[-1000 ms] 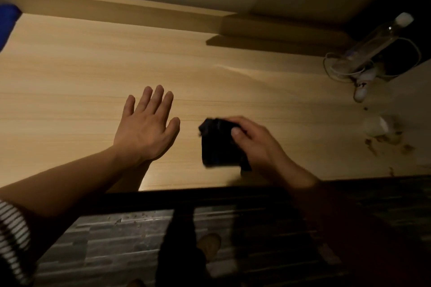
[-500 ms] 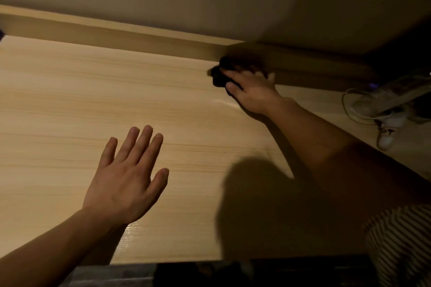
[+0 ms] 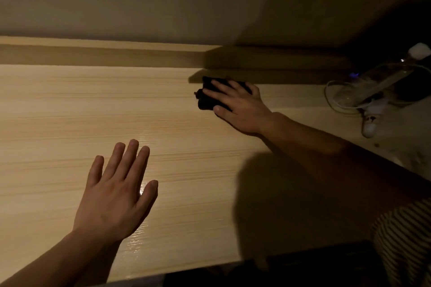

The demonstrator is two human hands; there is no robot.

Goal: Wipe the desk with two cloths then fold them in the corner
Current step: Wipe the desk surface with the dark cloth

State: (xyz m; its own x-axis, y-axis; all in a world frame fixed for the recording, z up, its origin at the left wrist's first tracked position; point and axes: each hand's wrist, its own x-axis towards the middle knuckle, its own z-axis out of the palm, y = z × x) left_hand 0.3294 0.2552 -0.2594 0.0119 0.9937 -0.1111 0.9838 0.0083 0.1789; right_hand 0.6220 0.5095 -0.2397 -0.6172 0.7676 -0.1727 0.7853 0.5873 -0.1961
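Note:
A small dark cloth (image 3: 206, 98), folded into a wad, lies on the light wooden desk (image 3: 70, 109) near the back ledge. My right hand (image 3: 238, 106) presses flat on top of it, fingers spread over the cloth, thumb at its near side. Most of the cloth is hidden under that hand. My left hand (image 3: 116, 193) hovers flat over the desk's front middle, fingers apart, holding nothing. No second cloth is in view.
A raised wooden ledge (image 3: 105, 53) runs along the back under the wall. At the far right lie a clear plastic bottle (image 3: 377, 79) with a white cap, a white cable (image 3: 335, 100) and a small white plug (image 3: 369, 123). The desk's front edge (image 3: 186, 268) runs below.
My right hand has carried the dark cloth from the front edge up to the back ledge and now rests flat on it. The left hand stayed open over the desk.

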